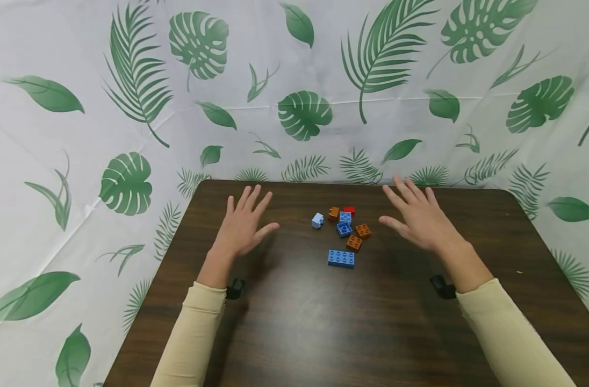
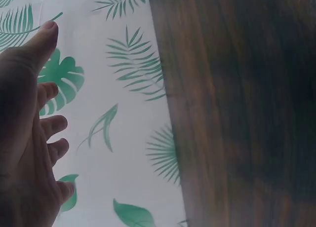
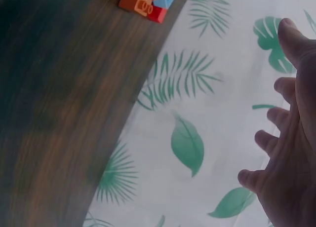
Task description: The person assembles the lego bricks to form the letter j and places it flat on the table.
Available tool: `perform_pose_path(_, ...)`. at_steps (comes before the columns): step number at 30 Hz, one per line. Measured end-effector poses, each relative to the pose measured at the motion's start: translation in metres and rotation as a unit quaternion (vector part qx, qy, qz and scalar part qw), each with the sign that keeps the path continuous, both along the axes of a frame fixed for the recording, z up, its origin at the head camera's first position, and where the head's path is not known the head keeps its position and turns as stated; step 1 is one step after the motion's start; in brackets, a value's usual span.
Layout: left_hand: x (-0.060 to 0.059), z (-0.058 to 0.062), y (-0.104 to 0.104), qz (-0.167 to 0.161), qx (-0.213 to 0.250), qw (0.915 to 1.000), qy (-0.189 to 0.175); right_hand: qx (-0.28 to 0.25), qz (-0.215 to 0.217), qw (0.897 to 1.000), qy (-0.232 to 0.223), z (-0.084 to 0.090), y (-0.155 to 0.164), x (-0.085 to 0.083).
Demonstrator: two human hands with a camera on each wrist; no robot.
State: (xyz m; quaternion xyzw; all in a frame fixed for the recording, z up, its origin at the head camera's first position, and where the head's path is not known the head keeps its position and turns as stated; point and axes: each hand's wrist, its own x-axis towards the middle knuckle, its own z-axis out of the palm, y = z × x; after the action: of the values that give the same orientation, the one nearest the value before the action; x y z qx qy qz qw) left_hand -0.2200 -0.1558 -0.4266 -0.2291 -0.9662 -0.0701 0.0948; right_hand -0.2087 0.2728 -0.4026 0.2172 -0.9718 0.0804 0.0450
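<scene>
In the head view a loose group of toy building bricks lies on the dark wooden table. A long blue brick is nearest the front. Behind it are two orange-brown bricks, two small blue bricks, a red brick, another orange-brown brick and a pale blue brick. Left of the group, my left hand hovers with fingers spread, holding nothing. My right hand is held likewise on the right, apart from the bricks. Both wrist views show the hands with extended fingers.
A white curtain printed with green leaves hangs behind the table and down its sides. Dark wrist cameras sit under both wrists. A tiny yellowish speck lies at the table's right.
</scene>
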Motion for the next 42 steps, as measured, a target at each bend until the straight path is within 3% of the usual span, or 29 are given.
perform_pose_path(5, -0.004, -0.015, 0.005, -0.023, 0.052, 0.9976, -0.04, -0.005, 0.003, 1.0, -0.018, -0.006, -0.002, -0.002)
perform_pose_path(13, -0.011, -0.063, 0.027, -0.061, 0.093, 0.9862, -0.123, 0.02, 0.03, 0.997, -0.075, -0.034, -0.012, -0.004)
perform_pose_path(21, -0.023, -0.086, 0.06, -0.084, 0.157, 0.9751, -0.133, 0.003, 0.039, 0.993, -0.112, -0.078, -0.018, -0.012)
perform_pose_path(27, -0.03, -0.092, 0.083, -0.085, 0.125, 0.9786, -0.14, -0.003, 0.019, 0.993, -0.115, -0.098, -0.019, -0.013)
perform_pose_path(35, -0.036, -0.088, 0.107, -0.11, 0.076, 0.983, -0.126, -0.019, 0.007, 0.996, -0.084, -0.107, -0.022, -0.013)
perform_pose_path(39, -0.037, -0.089, 0.113, -0.091, 0.026, 0.9898, -0.107, -0.027, 0.006, 0.998, -0.052, -0.108, -0.024, -0.014)
perform_pose_path(42, -0.038, -0.089, 0.114, -0.067, 0.013, 0.994, -0.085, -0.026, 0.004, 0.999, -0.028, -0.108, -0.024, -0.015)
